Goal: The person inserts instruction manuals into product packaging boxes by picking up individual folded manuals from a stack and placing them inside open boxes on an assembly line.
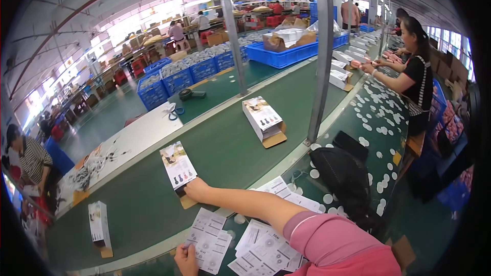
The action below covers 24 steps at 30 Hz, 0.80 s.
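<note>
My right hand (197,190) reaches across to a white printed carton (177,166) on the green conveyor belt. Its fingers are at the carton's open near end, beside the brown flap, and their tips are hidden inside. Whether they hold anything cannot be seen. Near the lower edge, my left hand (187,261) pinches the edge of a printed instruction leaflet (210,240), thumb on top. More leaflets (266,245) lie spread in an overlapping pile below my right forearm, and others (289,192) show beyond it.
Two more open-flapped cartons, one (262,117) right and one (98,225) left, sit on the belt (220,158). A metal post (322,61) rises at the belt's near rim. A black bag (342,174) lies among white discs. A co-worker (417,76) handles pink items at right.
</note>
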### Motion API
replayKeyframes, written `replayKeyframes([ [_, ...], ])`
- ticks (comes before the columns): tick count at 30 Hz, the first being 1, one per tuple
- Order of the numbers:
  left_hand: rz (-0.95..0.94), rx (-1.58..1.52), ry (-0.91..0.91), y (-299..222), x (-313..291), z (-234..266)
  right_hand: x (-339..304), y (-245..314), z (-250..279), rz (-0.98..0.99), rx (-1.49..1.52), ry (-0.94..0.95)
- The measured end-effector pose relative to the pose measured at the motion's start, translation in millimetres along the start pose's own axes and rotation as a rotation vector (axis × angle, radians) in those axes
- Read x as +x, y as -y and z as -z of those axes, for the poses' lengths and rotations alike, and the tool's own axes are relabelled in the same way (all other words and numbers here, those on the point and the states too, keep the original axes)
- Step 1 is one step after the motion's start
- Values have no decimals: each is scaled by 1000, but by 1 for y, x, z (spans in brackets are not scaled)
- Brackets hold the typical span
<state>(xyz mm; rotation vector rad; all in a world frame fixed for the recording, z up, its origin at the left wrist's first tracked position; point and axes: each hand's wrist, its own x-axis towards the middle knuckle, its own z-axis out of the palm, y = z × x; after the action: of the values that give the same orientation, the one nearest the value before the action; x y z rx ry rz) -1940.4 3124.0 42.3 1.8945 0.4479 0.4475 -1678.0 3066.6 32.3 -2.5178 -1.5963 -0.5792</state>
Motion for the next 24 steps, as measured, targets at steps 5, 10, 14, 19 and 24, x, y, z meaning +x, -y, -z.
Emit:
replayKeyframes([
  [5, -49, -36, -53, 8, -4, 3, -19, 6, 43, 17, 404, 224],
  [10, -116, 54, -77, 17, -3, 6, -60, 15, 85, -161, 1243, 362],
  [14, -57, -15, -102, 21, -3, 3, -87, 19, 65, -65, 1128, 307],
  [19, 31, -67, -77, 13, -5, 2, -88, 22, 60, -21, 1126, -1],
  [24, 43, -125, 127, 1, -7, 1, -89, 15, 60, -279, 955, -146],
])
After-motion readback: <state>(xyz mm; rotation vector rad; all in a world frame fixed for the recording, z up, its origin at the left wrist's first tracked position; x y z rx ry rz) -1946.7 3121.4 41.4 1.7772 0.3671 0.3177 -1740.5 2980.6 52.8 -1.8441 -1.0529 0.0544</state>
